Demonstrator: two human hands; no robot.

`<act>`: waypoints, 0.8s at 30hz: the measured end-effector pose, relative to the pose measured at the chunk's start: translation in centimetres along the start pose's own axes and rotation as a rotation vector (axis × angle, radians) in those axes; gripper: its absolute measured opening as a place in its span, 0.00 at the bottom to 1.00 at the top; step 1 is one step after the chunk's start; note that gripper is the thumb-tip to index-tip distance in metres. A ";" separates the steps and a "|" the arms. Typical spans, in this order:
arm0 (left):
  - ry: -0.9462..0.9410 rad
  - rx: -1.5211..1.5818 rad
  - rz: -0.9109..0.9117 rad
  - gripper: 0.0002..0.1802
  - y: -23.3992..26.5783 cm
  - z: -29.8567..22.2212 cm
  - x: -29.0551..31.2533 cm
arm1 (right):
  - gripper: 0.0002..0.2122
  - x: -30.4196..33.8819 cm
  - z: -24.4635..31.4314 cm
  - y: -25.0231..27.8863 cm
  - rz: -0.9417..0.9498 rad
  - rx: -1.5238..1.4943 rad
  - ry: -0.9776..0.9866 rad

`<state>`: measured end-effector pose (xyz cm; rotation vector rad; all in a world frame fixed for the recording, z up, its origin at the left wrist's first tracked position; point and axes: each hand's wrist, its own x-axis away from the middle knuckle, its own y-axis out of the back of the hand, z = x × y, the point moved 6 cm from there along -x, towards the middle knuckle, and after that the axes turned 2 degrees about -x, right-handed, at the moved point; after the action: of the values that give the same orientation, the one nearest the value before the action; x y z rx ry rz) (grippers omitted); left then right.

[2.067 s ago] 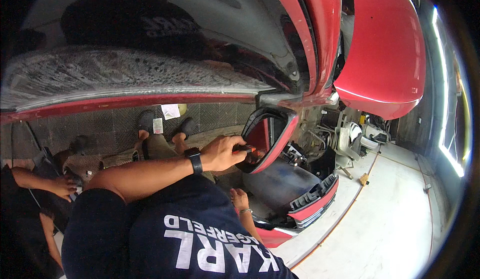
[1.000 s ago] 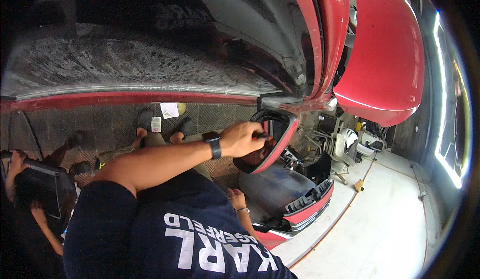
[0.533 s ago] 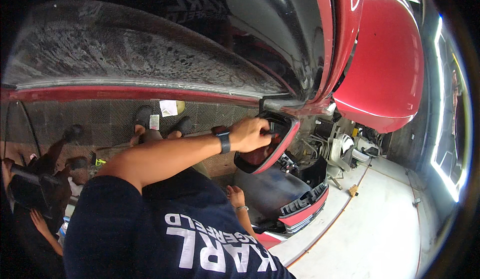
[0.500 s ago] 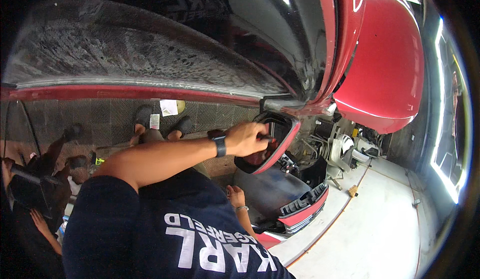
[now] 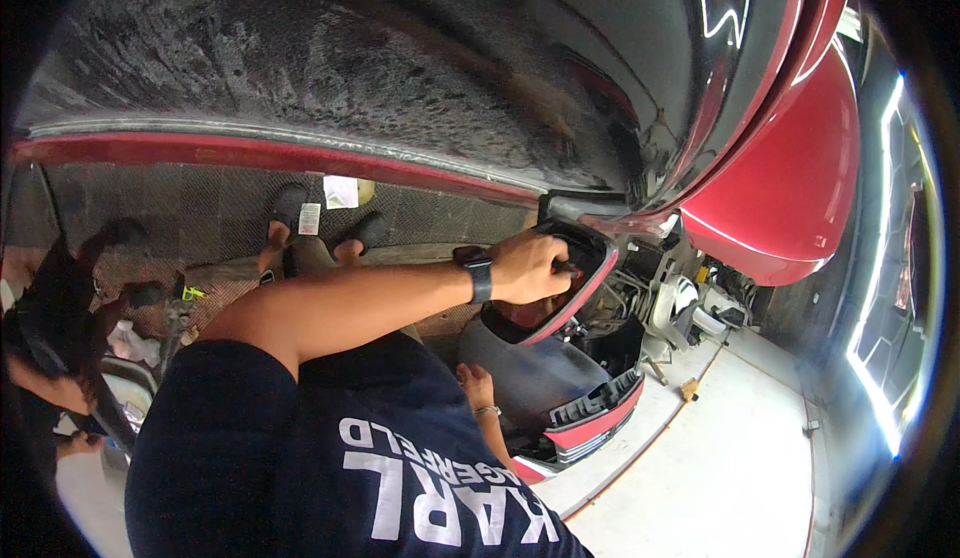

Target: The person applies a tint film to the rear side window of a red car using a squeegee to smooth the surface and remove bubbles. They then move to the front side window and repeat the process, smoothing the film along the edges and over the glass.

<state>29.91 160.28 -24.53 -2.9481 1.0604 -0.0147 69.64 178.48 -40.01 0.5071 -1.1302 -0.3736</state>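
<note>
My left hand [image 5: 532,269], with a dark smartwatch [image 5: 477,274] on its wrist, reaches across to the red car's side mirror [image 5: 592,298]. Its fingers are closed around a small dark tool [image 5: 567,269], held inside the mirror's black-rimmed housing. Fingers and rim hide most of that tool, so its kind does not show. Lower down, my right hand [image 5: 477,388], with a bracelet at the wrist, hangs beside my dark shirt. Its fingers are loosely apart and nothing shows in them. A dusty, dark car window [image 5: 300,68] stretches above my left arm.
Beyond the mirror lie a red-and-black bumper part [image 5: 600,423] and loose car parts [image 5: 675,303] on the floor. A red body panel [image 5: 790,168] bulges at the right. A person [image 5: 60,338] is at the far left. A white paper [image 5: 341,192] lies near sandalled feet.
The view has shifted, so the mirror and my left hand sit slightly farther right. My left hand still grips the tool at the housing. The person at the far left has changed posture.
</note>
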 end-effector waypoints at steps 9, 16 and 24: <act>-0.050 0.017 -0.070 0.24 -0.5 0.6 -3.2 | 0.14 0.4 4.2 -0.3 0.006 0.035 0.025; -0.040 0.030 -0.016 0.21 -0.2 0.1 2.0 | 0.14 0.4 2.7 -0.4 0.006 -0.020 0.000; -0.114 0.089 -0.097 0.20 -0.6 -0.3 -2.7 | 0.13 0.0 3.1 0.8 0.006 0.140 0.028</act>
<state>28.19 162.48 -24.28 -2.8782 0.8786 0.1013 66.76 178.55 -38.54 0.6303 -1.1357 -0.2829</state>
